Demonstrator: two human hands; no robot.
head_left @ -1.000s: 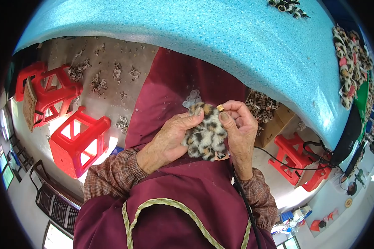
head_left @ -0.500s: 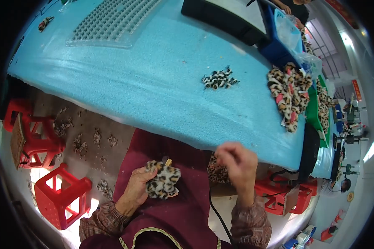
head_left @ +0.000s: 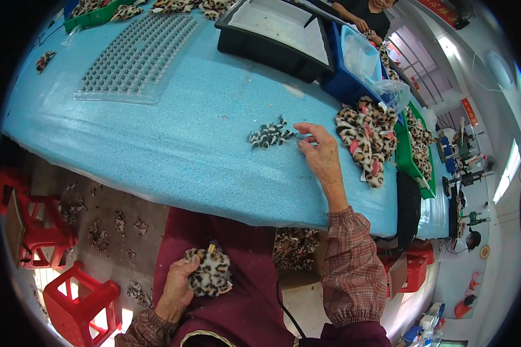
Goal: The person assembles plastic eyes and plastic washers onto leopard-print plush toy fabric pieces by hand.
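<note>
My left hand (head_left: 176, 284) grips a leopard-print plush piece (head_left: 209, 273) above my lap, over a dark red apron. A small yellowish tab sticks up from the top of the plush. My right hand (head_left: 320, 151) reaches over the blue-covered table (head_left: 214, 185), its fingers apart and nothing in them. Just left of its fingertips lies a small heap of black-and-white pieces (head_left: 270, 134), too small to name. To the right of that hand sits a pile of leopard-print plush pieces (head_left: 364, 136) with pink patches.
A clear tray of small dark parts (head_left: 136, 58) lies at the far left. Behind stands a black bin (head_left: 266, 55) beside a blue crate (head_left: 344, 87). Green crates of plush (head_left: 414, 159) are at the right. Red stools (head_left: 84, 301) stand below; another person (head_left: 364, 17) sits across.
My right hand has moved forward from the table's near edge to beside the black-and-white heap, and its fingers have spread. The left hand still holds the plush. The view has tilted up.
</note>
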